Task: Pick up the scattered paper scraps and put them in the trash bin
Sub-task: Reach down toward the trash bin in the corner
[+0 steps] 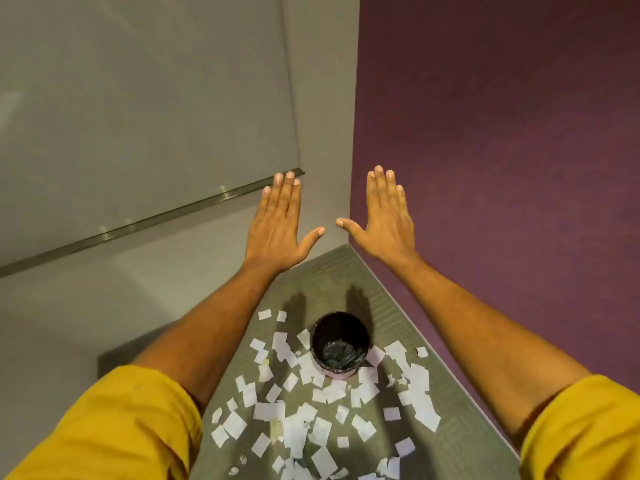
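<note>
Several white paper scraps (304, 414) lie scattered over the grey carpet floor (460, 441), all around a small round trash bin (341, 367) lined with a black bag. The bin stands upright in the room's corner, and I see only the crumpled bag at its bottom. My left hand (277, 226) and my right hand (386, 220) are stretched out flat at arm's length, fingers straight and together, thumbs spread toward each other. Both hands hold nothing and hover high above the bin and the scraps.
A grey wall with a glass panel and a metal rail (149, 221) runs along the left. A purple wall (502, 150) closes the right side. The two walls meet in a corner just behind the bin. Yellow sleeves (114, 424) cover my upper arms.
</note>
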A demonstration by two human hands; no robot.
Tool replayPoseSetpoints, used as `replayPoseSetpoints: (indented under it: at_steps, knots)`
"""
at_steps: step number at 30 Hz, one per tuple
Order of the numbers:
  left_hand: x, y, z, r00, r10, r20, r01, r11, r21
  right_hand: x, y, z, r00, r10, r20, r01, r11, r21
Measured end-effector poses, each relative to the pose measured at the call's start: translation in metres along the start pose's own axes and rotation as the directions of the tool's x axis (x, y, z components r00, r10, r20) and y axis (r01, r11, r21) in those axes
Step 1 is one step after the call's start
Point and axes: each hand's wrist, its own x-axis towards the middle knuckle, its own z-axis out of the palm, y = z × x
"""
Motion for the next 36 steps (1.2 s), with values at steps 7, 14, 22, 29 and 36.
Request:
replayPoseSetpoints:
  at_steps: [7, 14, 22, 29, 36]
  knots:
    - [-0.031, 0.01, 0.071, 0.99, 0.005, 0.138, -0.001, 0.999, -0.032, -0.039, 0.013, 0.062, 0.987, 0.044, 0.154, -0.043, 0.999, -0.008]
    - [-0.063, 0.018, 0.13, 0.968, 0.008, 0.251, 0.007, 0.998, -0.056, -0.078, 0.025, 0.119, 0.963, 0.065, 0.263, -0.068, 0.998, 0.004]
    - [-0.114, 0.033, 0.213, 0.944, 0.019, 0.328, 0.051, 0.978, -0.204, -0.122, 0.034, 0.188, 0.92, 0.162, 0.358, -0.19, 0.981, 0.044]
    - [-0.169, 0.05, 0.27, 0.892, 0.029, 0.451, 0.104, 0.958, -0.267, -0.176, 0.056, 0.243, 0.896, 0.196, 0.399, -0.227, 0.973, 0.03]
    - [-0.206, 0.064, 0.318, 0.814, 0.041, 0.579, 0.203, 0.915, -0.35, -0.219, 0.086, 0.282, 0.913, 0.165, 0.373, -0.228, 0.965, 0.132]
